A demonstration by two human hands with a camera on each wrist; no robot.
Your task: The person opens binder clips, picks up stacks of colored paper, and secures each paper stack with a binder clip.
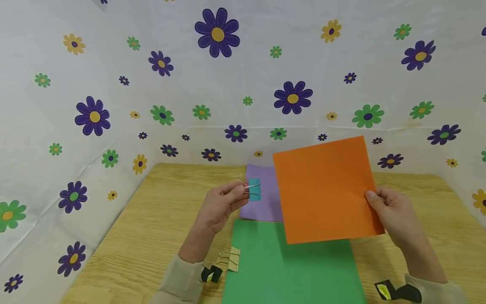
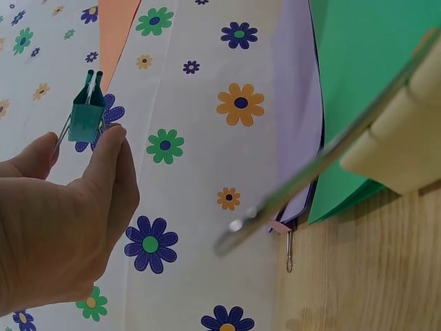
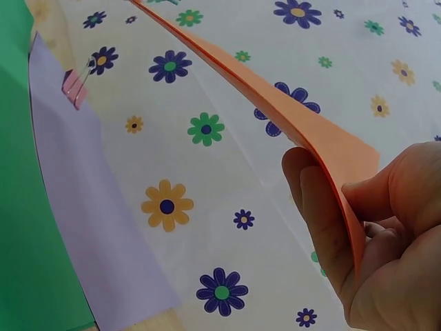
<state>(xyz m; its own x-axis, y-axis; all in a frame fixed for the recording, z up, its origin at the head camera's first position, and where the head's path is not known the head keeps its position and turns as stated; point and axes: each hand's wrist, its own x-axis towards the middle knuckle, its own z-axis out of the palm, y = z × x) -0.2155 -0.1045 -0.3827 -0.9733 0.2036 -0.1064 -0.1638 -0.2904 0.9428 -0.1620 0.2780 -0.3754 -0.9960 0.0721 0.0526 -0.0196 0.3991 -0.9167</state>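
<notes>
My left hand [image 1: 222, 206] pinches the wire handles of a teal binder clip [image 1: 255, 190] between thumb and fingers. In the left wrist view that clip [image 2: 85, 123] points away from the palm. My right hand [image 1: 395, 213] grips the right edge of a square of orange paper [image 1: 326, 190], thumb on the near face and fingers behind. The orange paper [image 3: 289, 114] looks like a thin stack, bowed slightly in the right wrist view. It hangs tilted above the table, to the right of the teal clip and apart from it.
Green paper [image 1: 292, 270] lies on the wooden table [image 1: 159, 211], with a cream binder clip [image 1: 234, 259] on its left edge. Behind it lies purple paper [image 1: 265, 207], which bears a pink binder clip [image 3: 74, 89]. A flowered white cloth [image 1: 243, 67] hangs around the back and sides.
</notes>
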